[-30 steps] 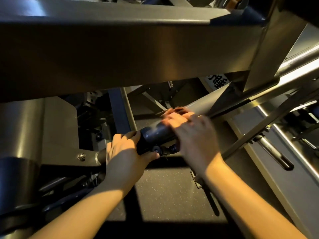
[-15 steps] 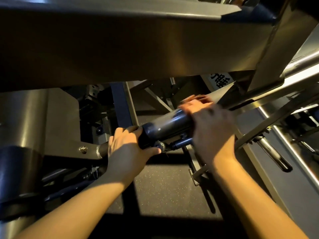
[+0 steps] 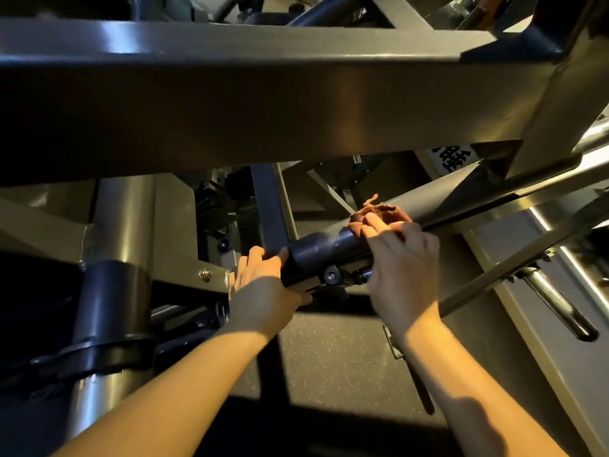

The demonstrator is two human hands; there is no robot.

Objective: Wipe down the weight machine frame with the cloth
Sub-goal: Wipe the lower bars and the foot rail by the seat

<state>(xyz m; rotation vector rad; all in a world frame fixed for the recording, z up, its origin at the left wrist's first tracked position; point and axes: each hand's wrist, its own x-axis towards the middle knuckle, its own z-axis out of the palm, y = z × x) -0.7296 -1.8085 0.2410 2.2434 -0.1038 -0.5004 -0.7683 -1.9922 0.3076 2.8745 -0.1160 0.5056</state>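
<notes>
A dark round bar (image 3: 326, 250) of the weight machine frame runs diagonally up to the right at centre. My left hand (image 3: 263, 288) grips the bar's lower left end, thumb underneath. My right hand (image 3: 400, 262) wraps over the bar further up and holds a crumpled reddish-brown cloth (image 3: 379, 214) against it; the fingers press the cloth onto the metal. Most of the cloth is hidden under that hand.
A wide grey frame beam (image 3: 263, 103) crosses overhead close to the hands. A grey upright post with a black collar (image 3: 112, 291) stands at left. A chrome peg (image 3: 557, 305) and slanted rails lie at right. Speckled dark floor (image 3: 329, 357) shows below.
My right hand slid up the bar to the right with the cloth, and the cloth now shows above the fingers. My left hand kept its grip on the bar's lower end.
</notes>
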